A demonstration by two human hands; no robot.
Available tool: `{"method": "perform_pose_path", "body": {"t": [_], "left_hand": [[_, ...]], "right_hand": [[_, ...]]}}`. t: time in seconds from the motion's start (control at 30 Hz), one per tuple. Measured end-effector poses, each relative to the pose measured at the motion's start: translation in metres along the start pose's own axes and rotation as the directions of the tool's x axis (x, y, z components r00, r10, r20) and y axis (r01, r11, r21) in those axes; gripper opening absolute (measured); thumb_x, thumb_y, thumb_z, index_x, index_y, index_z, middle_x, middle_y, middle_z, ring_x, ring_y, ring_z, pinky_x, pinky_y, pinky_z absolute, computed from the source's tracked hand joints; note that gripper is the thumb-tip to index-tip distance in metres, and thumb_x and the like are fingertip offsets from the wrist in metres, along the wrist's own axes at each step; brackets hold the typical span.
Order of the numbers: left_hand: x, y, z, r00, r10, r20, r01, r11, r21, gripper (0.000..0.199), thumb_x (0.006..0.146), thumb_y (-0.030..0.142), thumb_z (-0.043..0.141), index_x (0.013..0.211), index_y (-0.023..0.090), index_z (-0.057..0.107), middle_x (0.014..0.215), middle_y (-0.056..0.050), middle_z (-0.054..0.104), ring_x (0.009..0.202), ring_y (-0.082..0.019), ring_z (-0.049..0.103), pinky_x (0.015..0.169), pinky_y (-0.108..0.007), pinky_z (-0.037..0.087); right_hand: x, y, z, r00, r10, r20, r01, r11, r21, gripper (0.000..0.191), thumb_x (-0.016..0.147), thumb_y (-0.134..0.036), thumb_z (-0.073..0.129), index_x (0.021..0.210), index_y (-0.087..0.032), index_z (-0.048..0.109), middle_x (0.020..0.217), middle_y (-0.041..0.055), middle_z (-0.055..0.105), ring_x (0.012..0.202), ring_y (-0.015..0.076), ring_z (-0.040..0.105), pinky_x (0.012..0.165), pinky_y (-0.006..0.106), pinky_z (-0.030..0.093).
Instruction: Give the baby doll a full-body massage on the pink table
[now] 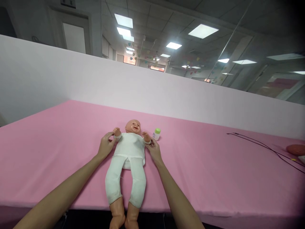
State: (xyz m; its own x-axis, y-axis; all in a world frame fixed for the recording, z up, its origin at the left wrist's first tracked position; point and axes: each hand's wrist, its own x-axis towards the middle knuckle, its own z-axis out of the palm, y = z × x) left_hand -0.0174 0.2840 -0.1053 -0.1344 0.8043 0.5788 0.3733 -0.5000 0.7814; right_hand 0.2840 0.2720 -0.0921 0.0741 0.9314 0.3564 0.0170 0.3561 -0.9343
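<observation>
I am holding the white-clothed doll (130, 148) by both of its sleeve ends while it is lying face up on the pink-covered worktop (200, 171), its head pointing toward the white wall (152, 89) and its legs stretching toward me. My left grip (106, 145) is clamping one cuff, thumb and fingers together on it; my right grip (154, 150) is clamping the other cuff, some of its fingers hiding from view. The doll's bare feet (116, 218) are sticking out past the near edge of the worktop, over the dark space below. A small bottle with a green cap (156, 134) is standing just beside the doll's hand on my right, leaving little room there. Pink cloth is spreading wide beyond my left forearm (64, 187), and a strip of it is running between the doll's head and the wall. Past my right forearm (178, 197) a broad stretch is reaching to a dark cord (262, 145), which is trailing toward the right side, near a reddish-brown rounded thing (295, 149).
</observation>
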Motion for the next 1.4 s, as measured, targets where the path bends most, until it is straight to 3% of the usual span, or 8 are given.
{"method": "perform_pose_path", "body": {"t": [0.1,0.27,0.5,0.67,0.87,1.1,1.27,1.4], "left_hand": [[0.005,-0.005,-0.005,0.965,-0.232,-0.123,0.211,0.964,-0.161,0.039,0.087,0.049,0.067,0.106,0.015,0.071,0.102,-0.011,0.076,0.092,-0.027,0.071,0.074,-0.034,0.057],[0.009,-0.005,-0.013,0.88,-0.453,-0.14,0.415,0.878,-0.238,0.044,0.08,0.057,0.07,0.09,0.014,0.069,0.085,-0.008,0.072,0.071,-0.023,0.067,0.064,-0.034,0.055],[0.002,0.01,-0.004,1.0,0.014,-0.021,-0.013,1.0,0.021,0.026,0.091,0.034,0.064,0.109,0.019,0.076,0.114,-0.01,0.076,0.098,-0.026,0.069,0.074,-0.033,0.055],[-0.004,0.005,0.002,0.902,0.385,0.197,-0.415,0.899,0.142,0.035,0.097,0.017,0.052,0.118,0.028,0.078,0.121,-0.008,0.074,0.112,-0.026,0.065,0.086,-0.039,0.056],[-0.002,-0.001,0.0,0.858,0.449,0.25,-0.499,0.844,0.197,0.038,0.099,0.014,0.049,0.119,0.03,0.077,0.12,-0.008,0.074,0.11,-0.025,0.066,0.084,-0.039,0.056],[0.001,0.009,-0.004,1.0,0.024,0.008,-0.024,0.998,0.056,0.049,0.094,0.037,0.065,0.14,0.023,0.061,0.125,-0.011,0.072,0.104,-0.026,0.07,0.076,-0.035,0.058],[0.013,-0.005,-0.017,0.896,-0.37,-0.247,0.336,0.927,-0.168,0.097,0.083,0.043,0.076,0.163,0.019,0.026,0.118,-0.014,0.07,0.103,-0.028,0.072,0.069,-0.034,0.061],[0.018,-0.017,-0.023,0.823,-0.49,-0.285,0.439,0.869,-0.227,0.098,0.079,0.041,0.079,0.161,0.021,0.029,0.123,-0.016,0.069,0.105,-0.029,0.073,0.073,-0.034,0.062]], "right_hand": [[0.006,0.007,-0.009,0.968,0.149,-0.202,-0.129,0.986,0.11,0.043,0.071,-0.047,0.085,0.101,-0.022,0.069,0.077,0.0002,0.071,0.063,0.0164,0.061,0.055,0.027,0.048],[0.01,0.008,-0.021,0.901,0.311,-0.301,-0.216,0.926,0.311,0.046,0.065,-0.052,0.09,0.091,-0.023,0.065,0.063,-0.0032,0.062,0.053,0.0137,0.054,0.05,0.026,0.045],[0.004,-0.014,-0.006,0.996,0.021,-0.084,-0.008,0.988,0.152,0.048,0.07,-0.037,0.09,0.113,-0.024,0.071,0.104,0.0042,0.076,0.089,0.0204,0.07,0.081,0.033,0.057],[-0.008,-0.019,0.002,0.948,-0.057,0.312,0.079,0.995,-0.061,0.025,0.08,-0.026,0.075,0.105,-0.026,0.079,0.133,0.0071,0.07,0.127,0.0266,0.062,0.107,0.041,0.05],[-0.012,-0.017,0.005,0.941,-0.056,0.334,0.099,0.989,-0.113,0.025,0.08,-0.022,0.071,0.103,-0.027,0.08,0.135,0.0064,0.069,0.13,0.0261,0.061,0.107,0.04,0.049],[0.002,-0.011,-0.001,0.995,0.071,-0.076,-0.06,0.987,0.147,0.044,0.073,-0.04,0.087,0.11,-0.023,0.07,0.1,0.0033,0.076,0.084,0.0187,0.069,0.077,0.03,0.057],[0.013,0.0,-0.031,0.923,0.165,-0.347,-0.079,0.965,0.249,0.04,0.077,-0.052,0.08,0.101,-0.026,0.062,0.07,-0.0051,0.061,0.054,0.0132,0.054,0.051,0.026,0.045],[0.015,0.003,-0.041,0.879,0.226,-0.419,-0.148,0.966,0.21,0.046,0.076,-0.054,0.079,0.108,-0.026,0.062,0.066,-0.0058,0.059,0.048,0.0144,0.052,0.046,0.027,0.043]]}}
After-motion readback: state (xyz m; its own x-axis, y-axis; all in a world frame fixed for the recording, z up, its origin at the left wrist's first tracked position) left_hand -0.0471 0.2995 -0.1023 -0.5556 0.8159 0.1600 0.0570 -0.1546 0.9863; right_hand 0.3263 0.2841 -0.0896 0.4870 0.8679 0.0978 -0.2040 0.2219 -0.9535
